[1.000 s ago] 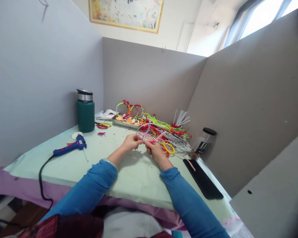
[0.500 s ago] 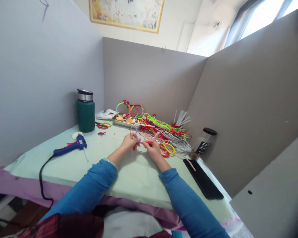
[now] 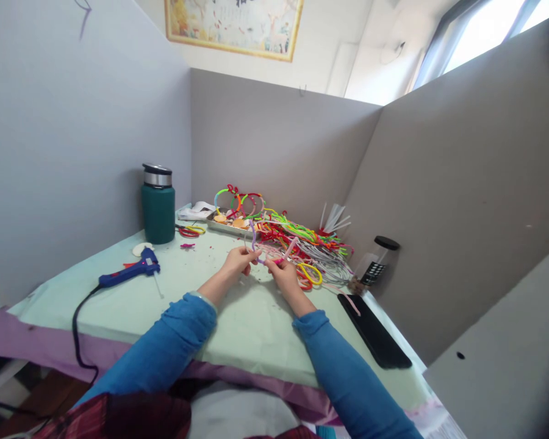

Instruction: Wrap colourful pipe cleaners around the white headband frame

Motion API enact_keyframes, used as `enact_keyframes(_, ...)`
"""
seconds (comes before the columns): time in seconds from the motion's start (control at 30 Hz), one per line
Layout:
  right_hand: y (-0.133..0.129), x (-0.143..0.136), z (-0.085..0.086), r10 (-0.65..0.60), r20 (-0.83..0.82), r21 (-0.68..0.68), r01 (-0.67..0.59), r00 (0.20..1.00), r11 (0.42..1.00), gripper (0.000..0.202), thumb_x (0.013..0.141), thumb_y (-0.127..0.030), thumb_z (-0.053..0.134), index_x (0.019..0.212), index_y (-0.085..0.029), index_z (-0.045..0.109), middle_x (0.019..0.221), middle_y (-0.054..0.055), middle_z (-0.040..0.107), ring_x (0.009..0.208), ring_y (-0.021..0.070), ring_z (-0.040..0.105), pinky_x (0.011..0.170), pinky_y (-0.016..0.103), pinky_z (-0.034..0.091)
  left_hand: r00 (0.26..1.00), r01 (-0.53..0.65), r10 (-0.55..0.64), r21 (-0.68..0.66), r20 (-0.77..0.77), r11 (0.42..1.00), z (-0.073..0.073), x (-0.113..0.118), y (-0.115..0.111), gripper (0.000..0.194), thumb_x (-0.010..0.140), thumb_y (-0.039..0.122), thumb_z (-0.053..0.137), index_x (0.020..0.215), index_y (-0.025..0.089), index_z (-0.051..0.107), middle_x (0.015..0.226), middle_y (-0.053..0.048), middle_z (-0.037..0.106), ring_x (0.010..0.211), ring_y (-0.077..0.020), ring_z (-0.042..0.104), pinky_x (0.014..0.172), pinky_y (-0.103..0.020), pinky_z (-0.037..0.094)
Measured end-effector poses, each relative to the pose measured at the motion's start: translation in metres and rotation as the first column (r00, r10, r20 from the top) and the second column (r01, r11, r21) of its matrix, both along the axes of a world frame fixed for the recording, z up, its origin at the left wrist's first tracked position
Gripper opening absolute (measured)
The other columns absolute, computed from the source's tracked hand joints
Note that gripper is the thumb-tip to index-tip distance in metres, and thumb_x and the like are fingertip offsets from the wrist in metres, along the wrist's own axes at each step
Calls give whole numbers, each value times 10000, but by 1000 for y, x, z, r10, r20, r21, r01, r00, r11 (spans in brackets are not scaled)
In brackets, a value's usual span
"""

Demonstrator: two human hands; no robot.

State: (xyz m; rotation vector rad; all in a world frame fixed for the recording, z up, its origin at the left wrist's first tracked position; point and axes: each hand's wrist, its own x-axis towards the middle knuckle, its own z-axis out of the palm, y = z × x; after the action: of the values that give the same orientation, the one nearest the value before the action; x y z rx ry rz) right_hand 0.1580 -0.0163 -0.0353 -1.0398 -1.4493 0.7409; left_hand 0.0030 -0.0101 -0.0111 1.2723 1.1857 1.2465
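The left hand clamps its fingers on the purple strip, the right hand on the pink strip; purple stands straighter than a second ago.

No words or numbers can be read. The poster at the top of the frame has dark marks, but the edge cuts them off. The jar right of the middle has a black label with white marks, too small to read.
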Motion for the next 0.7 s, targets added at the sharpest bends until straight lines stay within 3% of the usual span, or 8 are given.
enact_keyframes(0.13, 1, 0, -1, 60, -125, -86, -71, 990, 994, 312, 675, -435, 659, 517, -184, 564, 441, -36, 454, 441, 102, 356, 460, 259, 257, 990, 24, -31, 53, 135, 998, 2, -1, -2, 407, 576, 454, 786, 654, 176, 498, 486, 76, 455, 371, -48, 388, 381, -193, 298)
enact_keyframes(0.3, 1, 1, -2, 114, -178, -118, -136, 977, 984, 320, 655, -438, 674, 503, -185, 548, 426, -39, 440, 411, 91, 327, 435, 258, 217, 947, 120, -148, 113, 286, 986, 4, -5, -1, 381, 572, 452, 788, 705, 145, 605, 521, 69, 419, 449, -47, 382, 427, -192, 306)
enact_keyframes(0.4, 0, 2, -1, 138, -169, -106, -157, 976, 982, 333, 658, -451, 671, 502, -186, 545, 423, -40, 427, 410, 90, 318, 435, 256, 211, 947, 163, -182, 94, 266, 982, 3, -5, 1, 446, 563, 452, 789, 845, 119, 695, 525, 70, 406, 455, -46, 360, 434, -200, 301)
enact_keyframes(0.57, 1, 3, -2, 149, -129, -60, -158, 980, 986, 352, 669, -467, 665, 498, -185, 540, 431, -39, 426, 435, 93, 332, 452, 252, 242, 956, 211, -208, 7, 206, 977, 2, -3, 0, 555, 534, 406, 804, 993, 111, 697, 506, 75, 404, 447, -50, 353, 438, -206, 316)
enact_keyframes(0.7, 3, 3, -2, 119, -183, -98, -138, 976, 986, 350, 652, -470, 679, 504, -185, 542, 438, -38, 436, 424, 88, 324, 439, 254, 227, 973, 191, -198, 66, 120, 979, 5, -4, -3, 545, 560, 373, 783, 1033, 121, 684, 567, 50, 484, 478, -58, 402, 450, -206, 345)
